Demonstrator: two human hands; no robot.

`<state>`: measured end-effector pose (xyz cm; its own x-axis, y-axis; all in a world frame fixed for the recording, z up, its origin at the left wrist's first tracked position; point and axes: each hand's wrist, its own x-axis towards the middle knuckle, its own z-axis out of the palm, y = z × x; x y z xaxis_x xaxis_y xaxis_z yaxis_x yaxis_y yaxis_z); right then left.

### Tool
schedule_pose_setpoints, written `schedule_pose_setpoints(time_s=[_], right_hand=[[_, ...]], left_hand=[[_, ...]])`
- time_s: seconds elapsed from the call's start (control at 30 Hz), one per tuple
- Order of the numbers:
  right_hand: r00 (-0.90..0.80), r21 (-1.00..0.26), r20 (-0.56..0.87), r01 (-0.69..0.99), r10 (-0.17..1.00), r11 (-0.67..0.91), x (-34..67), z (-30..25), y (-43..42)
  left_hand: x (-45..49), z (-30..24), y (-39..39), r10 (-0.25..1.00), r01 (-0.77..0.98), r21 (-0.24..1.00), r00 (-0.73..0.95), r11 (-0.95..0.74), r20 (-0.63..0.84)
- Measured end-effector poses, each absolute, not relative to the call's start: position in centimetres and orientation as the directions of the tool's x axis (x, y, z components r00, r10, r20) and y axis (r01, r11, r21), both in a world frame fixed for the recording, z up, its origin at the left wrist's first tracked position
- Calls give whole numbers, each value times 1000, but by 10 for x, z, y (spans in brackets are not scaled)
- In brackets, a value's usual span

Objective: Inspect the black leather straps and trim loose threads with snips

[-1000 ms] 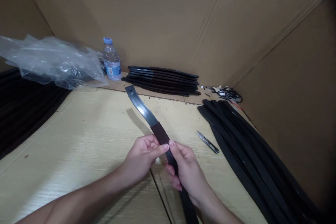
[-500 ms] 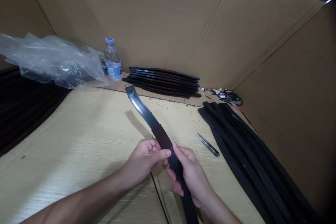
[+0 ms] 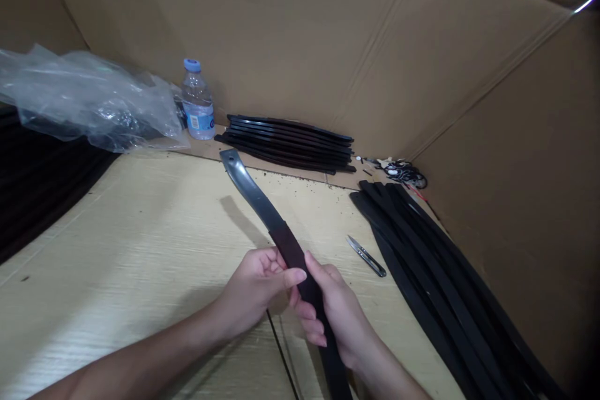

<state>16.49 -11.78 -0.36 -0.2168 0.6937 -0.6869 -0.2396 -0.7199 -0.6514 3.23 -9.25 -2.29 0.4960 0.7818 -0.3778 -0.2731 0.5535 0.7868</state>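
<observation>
A curved flat black strip [image 3: 250, 187], glossy with a small hole at its far end, slants up from the bottom edge. Its middle carries a dark brown band [image 3: 287, 244]. My left hand [image 3: 267, 278] pinches the strip's left edge at this band, thumb on top. From the right, my right hand [image 3: 335, 309] grips the strip, fingers curled around it and thumb along its edge. A thin dark cord [image 3: 281, 350] runs down from beneath my left hand; its upper end is hidden. Small thread snips [image 3: 366, 256] lie on the table to the right of my hands.
Long black strips [image 3: 422, 262] lie piled at right, and a dark pile [image 3: 42, 181] at left under clear plastic [image 3: 94, 100]. A water bottle [image 3: 199, 103] and a stack of short dark strips [image 3: 290, 144] stand along the cardboard wall [image 3: 281, 25]. Tangled cords [image 3: 403, 172] fill the corner.
The camera view has shifted slightly. Both hands keep nearly the same hold on the strip, and the right thumb lies slightly higher along its edge.
</observation>
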Motion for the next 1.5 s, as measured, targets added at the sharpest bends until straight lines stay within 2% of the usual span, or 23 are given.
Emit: schedule_pose_setpoints(time_s=[0.33, 0.47, 0.67, 0.9, 1.07, 1.2, 1.37, 1.5], right_hand=[[-212, -711, -595, -310, 775, -631, 161, -6, -120], [-252, -695, -560, -374, 789, -613, 162, -2, -120], [-240, -780, -441, -373, 865, -502, 169, 0, -118], [-348, -765, -407, -376, 845, -523, 170, -3, -120], [-494, -769, -350, -333, 796, -545, 171, -6, -122], [-462, -817, -266, -358, 846, -452, 170, -3, -123], [-430, -666, -297, -547, 853, -508, 168, 2, -121], [-391, -673, -330, -540, 859, -505, 168, -3, -116]], left_hand=[[31, -21, -92, 735, -332, 700, 543, 633, -407], [30, -21, -89, 782, -352, 739, 502, 574, -369], [26, -23, -79, 819, -313, 797, 452, 517, -354], [17, -31, -78, 753, -337, 786, 616, 518, -232], [14, -28, -77, 707, -271, 785, 651, 558, -277], [12, -28, -73, 715, -274, 767, 622, 581, -320], [7, -34, -65, 769, -317, 774, 555, 548, -318], [6, -40, -63, 797, -335, 781, 514, 528, -318]])
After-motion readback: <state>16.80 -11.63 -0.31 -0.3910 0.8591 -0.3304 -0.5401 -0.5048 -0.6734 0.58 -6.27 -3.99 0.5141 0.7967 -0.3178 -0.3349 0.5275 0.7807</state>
